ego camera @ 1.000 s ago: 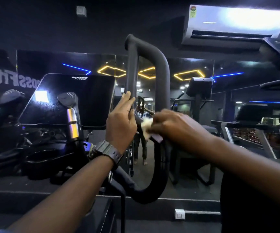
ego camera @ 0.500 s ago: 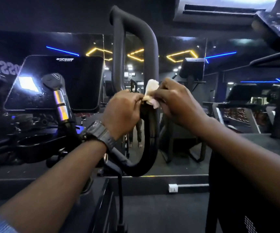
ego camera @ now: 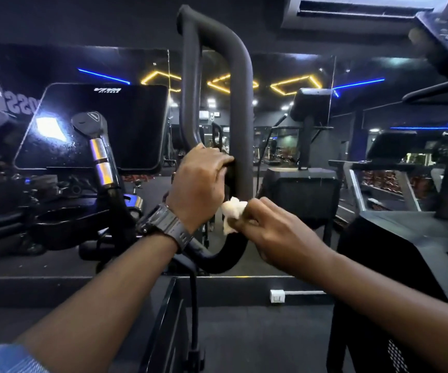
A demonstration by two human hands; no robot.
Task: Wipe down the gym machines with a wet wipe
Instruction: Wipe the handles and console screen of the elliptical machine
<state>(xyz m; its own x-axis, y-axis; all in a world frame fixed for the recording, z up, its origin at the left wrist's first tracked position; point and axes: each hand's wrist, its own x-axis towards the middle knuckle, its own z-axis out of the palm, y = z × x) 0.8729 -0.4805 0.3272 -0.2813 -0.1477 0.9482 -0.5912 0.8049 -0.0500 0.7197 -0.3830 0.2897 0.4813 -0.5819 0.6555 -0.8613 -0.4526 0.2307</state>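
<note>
Wipe [ego camera: 232, 214] pinched in right hand [ego camera: 274, 232] low on handle [ego camera: 240, 109]; left hand [ego camera: 200, 184] grips it, centre frame. Other machines apparently remain.

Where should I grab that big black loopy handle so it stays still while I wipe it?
Hold the looped handle on its straight upright stretch, wrapping fingers around from the side, as the left hand does. The tube is round there, so fingers probably close on it well. That leaves the curved bottom free for the right hand with the wipe.

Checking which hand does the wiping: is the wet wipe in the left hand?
No, the right hand pinches the wet wipe against the looped handlebar, while the left hand only grips the bar.
</note>
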